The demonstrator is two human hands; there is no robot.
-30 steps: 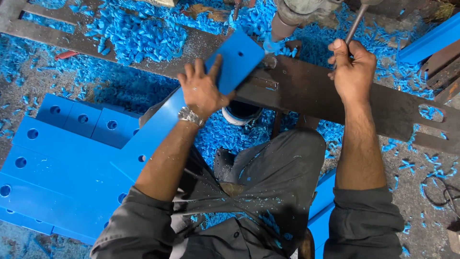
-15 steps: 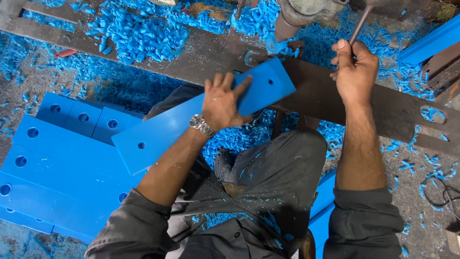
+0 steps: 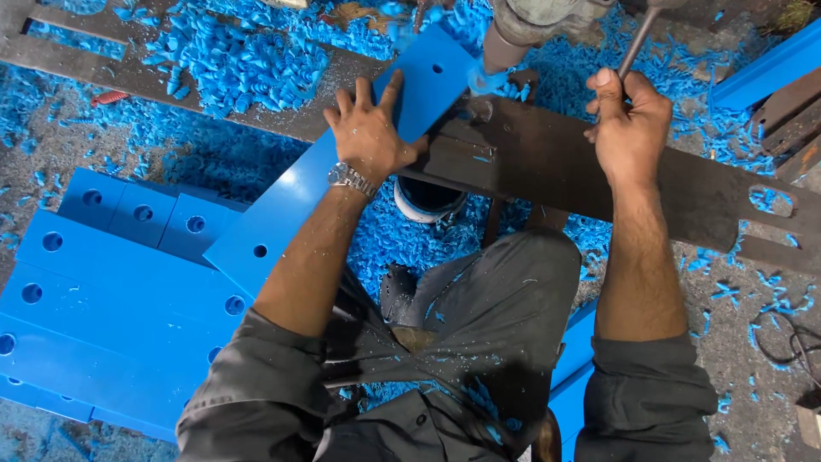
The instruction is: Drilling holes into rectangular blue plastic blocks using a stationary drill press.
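**A:** Where does the blue plastic strip (image 3: pixel 342 171) lie, and which way does its long axis run?

**B:** It lies slantwise across the dark steel bar (image 3: pixel 599 171). Its long axis runs from the end with one hole, below and left of the bar near your left elbow, up to the far end above the bar, just beside the drill head (image 3: pixel 530 26). That far end also carries a small hole and rests flat on the bar.

**A:** What are your hands doing?

**B:** Your left hand (image 3: pixel 369 133), with the wristwatch (image 3: pixel 349 178), presses palm-down on the strip where it crosses the bar, fingers spread wide and flat, gripping nothing. Your right hand (image 3: pixel 629 128), above the bar's middle, is closed in a fist around a thin metal lever (image 3: pixel 637 43), thumb pointing up along it.

**A:** Any containers?

**B:** One: a round white-rimmed cup (image 3: pixel 428 201) just under the bar's near edge, below your left hand. Its inside looks dark; you cannot tell what it holds.

**A:** What surrounds the bar?

**B:** Curled blue shavings (image 3: pixel 231 56) heap above and below it. Left of the bar lies a stack of blue drilled plates (image 3: pixel 103 291), holes along their edges.
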